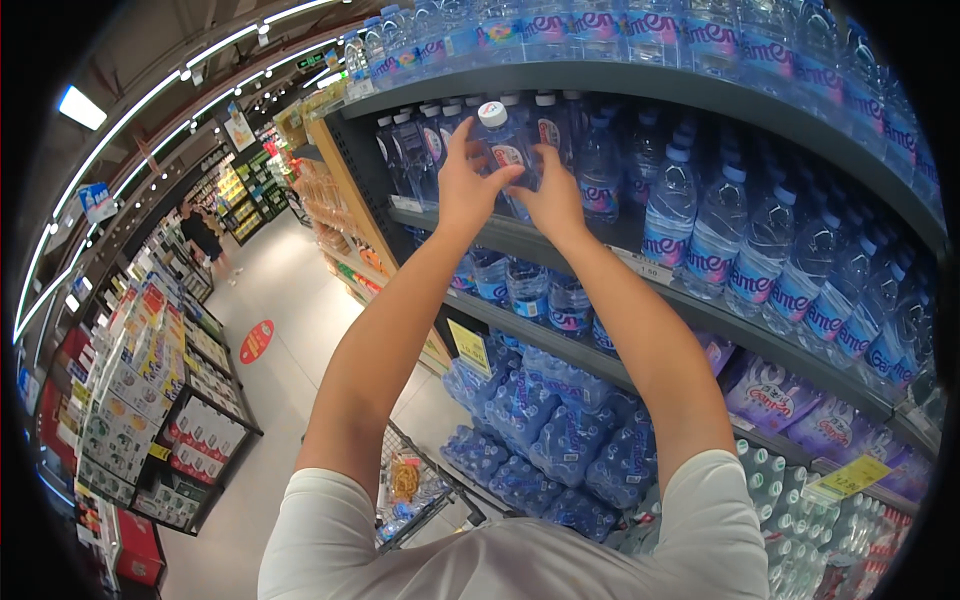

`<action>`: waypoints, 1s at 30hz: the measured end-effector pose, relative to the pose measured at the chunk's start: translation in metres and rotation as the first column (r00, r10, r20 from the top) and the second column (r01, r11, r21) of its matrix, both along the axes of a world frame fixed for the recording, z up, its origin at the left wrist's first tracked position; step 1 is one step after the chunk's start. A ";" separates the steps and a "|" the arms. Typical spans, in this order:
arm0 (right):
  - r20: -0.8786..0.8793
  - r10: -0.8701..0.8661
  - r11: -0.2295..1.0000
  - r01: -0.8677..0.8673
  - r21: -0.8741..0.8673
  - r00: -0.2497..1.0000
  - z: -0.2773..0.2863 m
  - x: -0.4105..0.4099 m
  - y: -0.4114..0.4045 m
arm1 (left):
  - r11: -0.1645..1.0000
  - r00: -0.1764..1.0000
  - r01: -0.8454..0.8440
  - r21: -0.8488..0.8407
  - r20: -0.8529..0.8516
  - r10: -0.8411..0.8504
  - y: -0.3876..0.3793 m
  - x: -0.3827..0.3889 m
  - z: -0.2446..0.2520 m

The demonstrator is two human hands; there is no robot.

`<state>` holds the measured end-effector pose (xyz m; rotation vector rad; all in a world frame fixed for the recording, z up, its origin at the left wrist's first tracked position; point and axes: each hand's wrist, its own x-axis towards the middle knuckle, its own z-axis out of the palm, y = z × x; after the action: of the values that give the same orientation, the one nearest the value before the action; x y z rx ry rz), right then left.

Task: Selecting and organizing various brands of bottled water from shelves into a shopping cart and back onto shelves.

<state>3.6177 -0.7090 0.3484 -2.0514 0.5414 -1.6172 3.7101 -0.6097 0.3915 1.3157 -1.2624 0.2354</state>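
Note:
A clear plastic water bottle (504, 142) with a white cap and a red-and-white label is between my two hands, tilted slightly, in front of the middle shelf. My left hand (466, 186) grips its left side, the thumb across the front below the label. On the other side my right hand (556, 196) holds the lower part, fingers partly hidden behind the bottle. Similar white-capped bottles (431, 139) stand behind and to the left on the same shelf. To the right are Ganten water bottles (670, 206) with blue caps.
The grey top shelf (600, 75) curves above my hands, bearing more bottles. Below are shrink-wrapped bottle packs (562, 427) and yellow price signs (470, 349). A shopping cart (427, 487) with goods stands by my left side. Along the aisle (300, 300) are boxed goods (142, 397) and a distant person (201, 232).

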 end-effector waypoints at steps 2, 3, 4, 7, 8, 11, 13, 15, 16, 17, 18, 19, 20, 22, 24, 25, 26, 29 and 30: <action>-0.133 0.038 0.986 -0.016 0.165 0.990 0.002 0.004 -0.005 | 0.996 0.992 -0.076 0.038 -0.100 0.079 -0.016 0.009 -0.002; -0.127 0.044 0.986 -0.022 0.165 0.991 0.000 0.009 -0.009 | 0.996 0.992 -0.081 0.037 -0.094 0.085 -0.026 0.022 -0.008; -0.125 0.060 0.982 -0.035 0.187 0.990 -0.004 0.015 -0.016 | 0.992 0.992 -0.111 0.066 -0.053 0.115 -0.036 0.032 -0.011; -0.146 0.040 0.985 -0.015 0.170 0.989 -0.012 0.028 -0.035 | 0.984 0.991 -0.125 0.129 -0.019 0.129 -0.054 0.043 -0.011; -0.184 0.010 0.986 0.020 0.163 0.983 -0.014 0.032 -0.040 | 0.985 0.993 -0.096 0.144 -0.050 0.104 -0.063 0.047 -0.013; -0.237 -0.039 0.992 0.066 0.106 0.971 -0.010 0.046 -0.039 | 0.993 0.994 -0.048 0.109 -0.094 0.058 -0.068 0.061 -0.018; -0.256 -0.058 0.995 0.077 0.064 0.965 -0.011 0.054 -0.036 | 0.997 0.993 -0.028 0.066 -0.110 0.035 -0.065 0.066 -0.022; -0.253 -0.087 0.996 0.091 0.005 0.964 -0.010 0.062 -0.033 | 0.999 0.998 -0.015 0.036 -0.053 0.017 -0.059 0.071 -0.023; -0.253 -0.117 0.993 0.117 -0.015 0.960 -0.010 0.066 -0.030 | 0.999 0.999 -0.001 0.050 -0.038 0.003 -0.052 0.072 -0.024; -0.246 -0.131 0.991 0.136 0.004 0.961 -0.010 0.071 -0.026 | 0.998 0.999 -0.018 0.056 -0.048 0.021 -0.043 0.072 -0.027; -0.274 -0.165 0.985 0.175 0.010 0.947 -0.009 0.070 -0.020 | 0.996 0.998 -0.052 0.072 -0.021 0.054 -0.032 0.070 -0.034; -0.302 -0.201 0.977 0.215 0.014 0.932 -0.009 0.068 -0.018 | 0.993 0.996 -0.084 0.088 0.008 0.083 -0.021 0.065 -0.039; -0.310 -0.227 0.969 0.245 0.020 0.923 -0.014 0.067 -0.018 | 0.999 0.999 -0.028 0.033 0.048 0.027 -0.002 0.059 -0.052; -0.330 -0.261 0.960 0.281 0.014 0.907 -0.015 0.062 -0.018 | 0.990 0.998 0.068 0.121 -0.022 -0.066 0.060 0.040 -0.071; -0.324 -0.268 0.959 0.285 0.005 0.907 -0.014 0.065 -0.015 | 0.985 0.998 0.048 0.163 0.040 -0.055 0.132 0.041 -0.121; -0.332 -0.268 0.957 0.289 0.012 0.904 -0.014 0.062 -0.017 | 0.975 0.999 0.017 0.219 0.041 -0.026 0.167 0.042 -0.150; -0.334 -0.249 0.960 0.277 0.038 0.909 -0.014 0.062 -0.018 | 0.960 0.999 -0.018 0.278 0.041 0.007 0.204 0.042 -0.180; -0.104 -0.351 0.928 0.331 -0.170 0.931 -0.031 0.064 -0.012 | 0.868 0.871 -0.111 0.484 -0.373 0.320 0.312 0.058 -0.280; -0.029 -0.343 0.890 0.315 -0.331 0.939 -0.035 0.064 0.005 | 0.813 0.786 -0.196 0.549 -0.408 0.465 0.351 0.071 -0.323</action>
<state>3.6818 -0.7037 0.3135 -2.3788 0.7307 -1.9249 3.7814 -0.2582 0.0684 1.8877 -0.6047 -0.2069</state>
